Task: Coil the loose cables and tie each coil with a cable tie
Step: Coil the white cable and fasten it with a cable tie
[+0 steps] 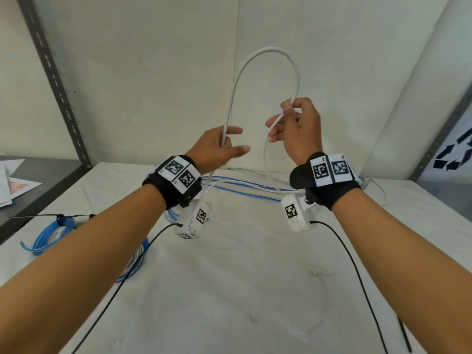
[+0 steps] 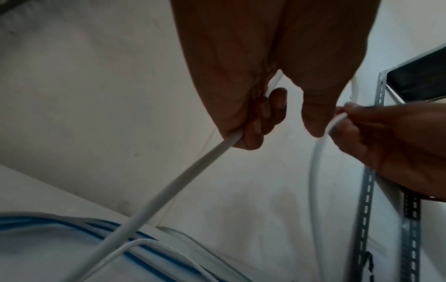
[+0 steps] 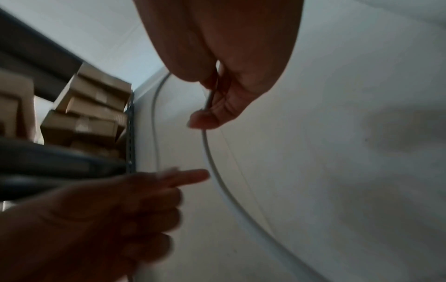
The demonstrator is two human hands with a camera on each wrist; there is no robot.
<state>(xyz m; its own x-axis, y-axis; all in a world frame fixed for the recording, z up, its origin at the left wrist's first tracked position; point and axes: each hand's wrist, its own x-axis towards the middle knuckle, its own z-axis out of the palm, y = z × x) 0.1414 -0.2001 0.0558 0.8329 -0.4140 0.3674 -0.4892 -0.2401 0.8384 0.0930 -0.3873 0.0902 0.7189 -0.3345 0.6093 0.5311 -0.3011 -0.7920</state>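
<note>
A white cable arches in a tall loop above the table between both hands. My left hand holds one leg of the loop, with its lower fingers curled round the cable and the index finger and thumb stretched out. My right hand pinches the other leg near its top, and the cable runs down from the fingers to the table. Both ends trail onto the white cloth. A blue cable coil bound with a black tie lies at the left edge.
Loose blue and white cables lie across the back of the cloth-covered table. Another blue and white coil sits under my left forearm. A black cable tie lies at the front right. A metal shelf post stands at the left.
</note>
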